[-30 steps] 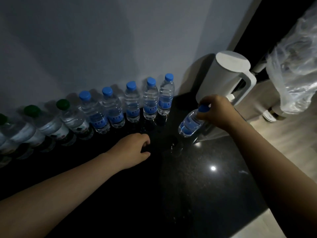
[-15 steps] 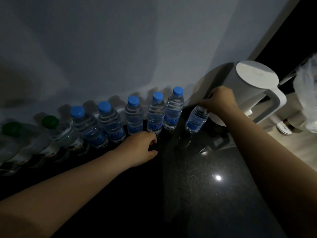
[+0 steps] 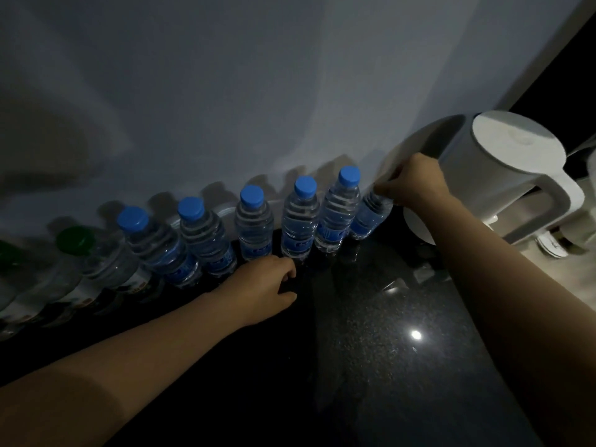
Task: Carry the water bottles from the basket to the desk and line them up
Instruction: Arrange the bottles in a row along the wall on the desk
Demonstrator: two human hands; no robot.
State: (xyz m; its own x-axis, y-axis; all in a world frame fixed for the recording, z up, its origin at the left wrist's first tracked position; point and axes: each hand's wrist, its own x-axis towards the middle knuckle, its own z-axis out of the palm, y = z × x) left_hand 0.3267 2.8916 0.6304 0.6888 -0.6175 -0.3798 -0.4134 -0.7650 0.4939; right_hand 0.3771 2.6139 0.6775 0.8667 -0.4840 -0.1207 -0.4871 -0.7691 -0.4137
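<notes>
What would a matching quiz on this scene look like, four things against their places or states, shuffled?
1. right hand
2. left hand
3. white jug
4. green-capped bottle

a. toward the left end of the bottle row
b. grips the top of the rightmost bottle
c. rests on the dark desk, holding nothing
d. right of the bottle row, by the wall

Pairs: 1-b, 2-c, 3-d, 4-a.

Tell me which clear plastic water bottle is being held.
The rightmost clear plastic water bottle, beside the white kettle: the right hand grips its top, hiding the cap; the others' caps show.
</notes>
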